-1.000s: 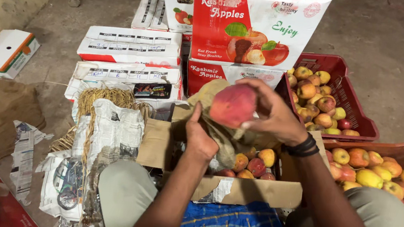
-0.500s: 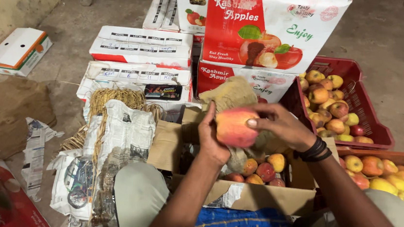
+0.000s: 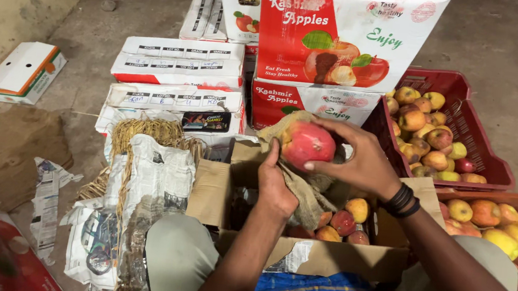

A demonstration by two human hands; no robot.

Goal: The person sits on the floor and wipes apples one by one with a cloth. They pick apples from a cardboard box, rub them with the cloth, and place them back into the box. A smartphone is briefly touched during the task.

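Here, in the head view, a red apple (image 3: 306, 145) was held above an open cardboard box (image 3: 249, 191) that rested between the knees. The right hand (image 3: 357, 160) was wrapped over the apple from the far side, its fingers closed on the fruit. The left hand (image 3: 275, 187) was pressed against a piece of burlap cloth (image 3: 305, 190), which was bunched under and behind the apple; that hand's grip was clamped on the cloth. Judged from this, the apple was being wiped and had not yet been set down. A few apples were seen lying in the box, so much sorting appeared left. A red crate (image 3: 478, 140) of apples was placed to the right, well apart from the hands, and printed apple cartons (image 3: 343, 40) were stacked behind. Crumpled newspaper (image 3: 156, 174) and straw (image 3: 148, 131) were piled to the left
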